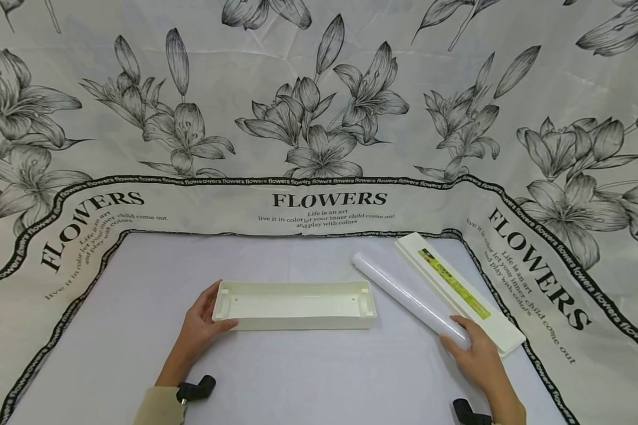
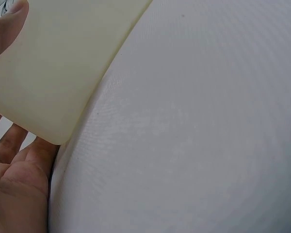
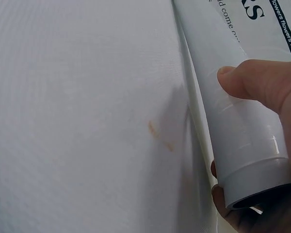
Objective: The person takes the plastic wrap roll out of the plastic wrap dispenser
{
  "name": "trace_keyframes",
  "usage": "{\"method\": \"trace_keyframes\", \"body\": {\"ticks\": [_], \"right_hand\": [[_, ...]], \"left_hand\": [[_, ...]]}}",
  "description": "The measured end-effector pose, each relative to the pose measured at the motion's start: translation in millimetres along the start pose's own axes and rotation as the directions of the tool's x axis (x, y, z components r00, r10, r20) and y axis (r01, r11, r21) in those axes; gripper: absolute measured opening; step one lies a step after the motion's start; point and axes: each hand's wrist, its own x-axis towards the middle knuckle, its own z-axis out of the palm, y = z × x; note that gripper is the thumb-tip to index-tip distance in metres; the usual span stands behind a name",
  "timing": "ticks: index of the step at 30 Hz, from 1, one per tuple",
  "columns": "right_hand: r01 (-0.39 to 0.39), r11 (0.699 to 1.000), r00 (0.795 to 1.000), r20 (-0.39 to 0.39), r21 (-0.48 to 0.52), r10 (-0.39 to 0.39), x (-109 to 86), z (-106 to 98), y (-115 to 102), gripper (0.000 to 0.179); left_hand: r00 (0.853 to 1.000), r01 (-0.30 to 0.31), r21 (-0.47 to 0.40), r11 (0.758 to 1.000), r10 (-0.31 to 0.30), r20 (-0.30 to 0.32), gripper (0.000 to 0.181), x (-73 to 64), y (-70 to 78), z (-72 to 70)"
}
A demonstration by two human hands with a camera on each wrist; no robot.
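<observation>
A long cream plastic box [image 1: 298, 323], its top uncovered and nothing seen inside, stands in the middle of the table. My left hand [image 1: 202, 321] grips its left end, the thumb on the front wall and the fingers behind. In the left wrist view the box's smooth wall [image 2: 53, 68] shows with the thumb at its edge. At the right, my right hand [image 1: 475, 351] holds the near end of a roll of clear plastic film [image 1: 409, 295]. The roll's hollow end [image 3: 254, 179] faces the wrist in the right wrist view, with the thumb pressed on top.
Beyond the roll lies a long cream lid [image 1: 494, 330] with a yellow-green label [image 1: 454, 283], slanting across the right table edge. White cloth [image 1: 298, 378] covers the table. A floral cloth with printed borders [image 1: 324, 206] hangs around the back and sides.
</observation>
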Motion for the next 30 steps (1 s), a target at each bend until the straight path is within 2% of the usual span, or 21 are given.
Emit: {"method": "trace_keyframes", "body": {"ticks": [12, 16, 22, 30], "right_hand": [[0.023, 0.999, 0.999, 0.050, -0.029, -0.021, 4.7, -1, 1, 0.068], [0.073, 0.997, 0.997, 0.031, -0.025, -0.072, 6.2, -1, -2, 0.064], [0.141, 0.987, 0.990, 0.013, -0.078, -0.140, 7.9, -1, -5, 0.056], [0.101, 0.993, 0.992, 0.085, -0.058, -0.096, 10.5, 0, -6, 0.058]], "left_hand": [[1.000, 0.029, 0.017, 0.999, -0.028, -0.010, 0.101, -0.2, 1.3, -0.7], [1.000, 0.026, 0.022, 0.999, -0.026, -0.007, 0.101, -0.1, 0.3, -0.3], [1.000, 0.027, 0.024, 0.999, -0.027, -0.008, 0.101, 1.0, -1.4, 0.1], [1.000, 0.026, 0.011, 1.000, -0.026, -0.008, 0.102, 1.2, 0.9, -0.9]]}}
